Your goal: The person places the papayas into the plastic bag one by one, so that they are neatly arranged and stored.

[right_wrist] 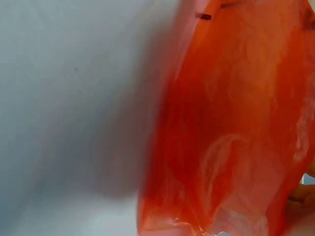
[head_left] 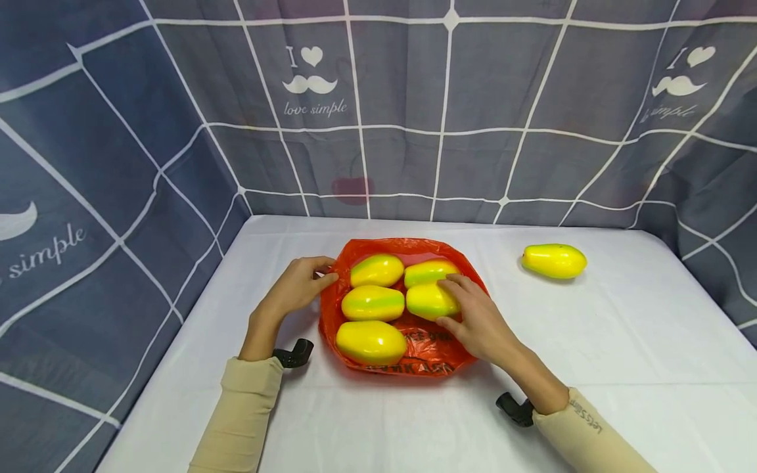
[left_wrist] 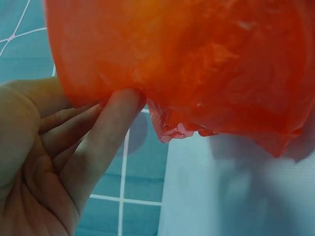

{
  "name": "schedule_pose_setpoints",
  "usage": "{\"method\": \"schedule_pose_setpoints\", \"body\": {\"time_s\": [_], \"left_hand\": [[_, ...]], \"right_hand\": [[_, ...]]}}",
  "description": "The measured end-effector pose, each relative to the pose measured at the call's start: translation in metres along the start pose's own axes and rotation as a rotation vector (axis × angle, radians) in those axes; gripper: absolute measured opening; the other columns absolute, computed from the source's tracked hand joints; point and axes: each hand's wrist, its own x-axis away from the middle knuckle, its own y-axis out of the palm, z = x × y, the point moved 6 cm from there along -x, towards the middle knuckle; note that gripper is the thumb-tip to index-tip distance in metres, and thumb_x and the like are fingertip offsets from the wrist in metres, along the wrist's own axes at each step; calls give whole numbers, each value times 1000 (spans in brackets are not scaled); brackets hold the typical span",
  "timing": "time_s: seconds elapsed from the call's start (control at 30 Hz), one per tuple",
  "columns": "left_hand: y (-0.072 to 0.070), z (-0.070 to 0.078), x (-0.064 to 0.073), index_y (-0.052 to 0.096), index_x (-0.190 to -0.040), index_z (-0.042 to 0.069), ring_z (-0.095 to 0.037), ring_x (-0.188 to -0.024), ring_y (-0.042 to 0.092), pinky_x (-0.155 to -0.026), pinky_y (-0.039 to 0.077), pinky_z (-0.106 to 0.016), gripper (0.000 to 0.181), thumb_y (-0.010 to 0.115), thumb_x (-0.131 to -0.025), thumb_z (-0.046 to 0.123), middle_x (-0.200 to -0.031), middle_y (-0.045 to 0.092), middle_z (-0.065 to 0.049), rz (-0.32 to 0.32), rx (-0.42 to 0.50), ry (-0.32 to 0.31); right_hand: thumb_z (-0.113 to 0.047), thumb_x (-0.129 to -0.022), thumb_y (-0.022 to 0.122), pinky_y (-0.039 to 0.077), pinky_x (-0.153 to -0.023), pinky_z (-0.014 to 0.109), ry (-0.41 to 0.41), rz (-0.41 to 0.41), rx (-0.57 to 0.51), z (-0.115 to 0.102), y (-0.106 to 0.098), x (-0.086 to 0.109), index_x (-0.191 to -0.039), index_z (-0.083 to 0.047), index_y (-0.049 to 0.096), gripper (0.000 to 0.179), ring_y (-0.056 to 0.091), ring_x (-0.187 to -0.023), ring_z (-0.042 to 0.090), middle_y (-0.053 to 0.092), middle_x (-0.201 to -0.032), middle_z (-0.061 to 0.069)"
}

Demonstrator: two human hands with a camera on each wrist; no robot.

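A red plastic bag [head_left: 434,341] lies spread open on the table with several glossy yellow-green papayas [head_left: 370,342] in it. At its left edge my left hand [head_left: 300,284] pinches the rim between thumb and fingers, and the left wrist view shows the thumb [left_wrist: 106,142] against the red film. Over the bag's right side, my right hand [head_left: 476,318] grips a papaya [head_left: 430,301] in the middle row, thumb near and fingers over its far end. In the right wrist view the bag [right_wrist: 226,128] hides most of that hand; only a bit shows at the lower right.
Another papaya [head_left: 554,261] lies alone on the white tablecloth [head_left: 621,328], to the right of the bag. A dark grey checked curtain [head_left: 402,164] hangs behind the table and along its left and right sides.
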Motion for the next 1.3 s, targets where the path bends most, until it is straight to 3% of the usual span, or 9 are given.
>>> {"method": "schedule_pose_setpoints", "body": {"time_s": [0.37,0.8,1.3], "left_hand": [[3,-1,-1,64,-125,-2,-31,-99,63,-87,54,-45,33,62,-97,16,-111,69,-16,-9,-12,-3],[6,-4,-2,64,-126,-2,-31,-98,64,-86,54,-44,33,62,-97,15,-111,69,-15,-16,-18,-10],[3,-1,-2,64,-126,0,-31,-99,63,-87,53,-45,33,62,-97,17,-113,68,-15,-20,-17,-18]], "right_hand": [[-15,-81,82,40,-105,50,62,-7,2,7,16,6,-133,4,56,61,49,-122,33,52,-132,17],[-15,-83,80,36,-107,51,102,-17,-31,12,18,4,-134,5,54,61,47,-125,35,51,-135,19],[-12,-83,79,35,-108,53,82,-10,-16,11,20,0,-135,4,54,60,45,-127,38,51,-135,21]]}}
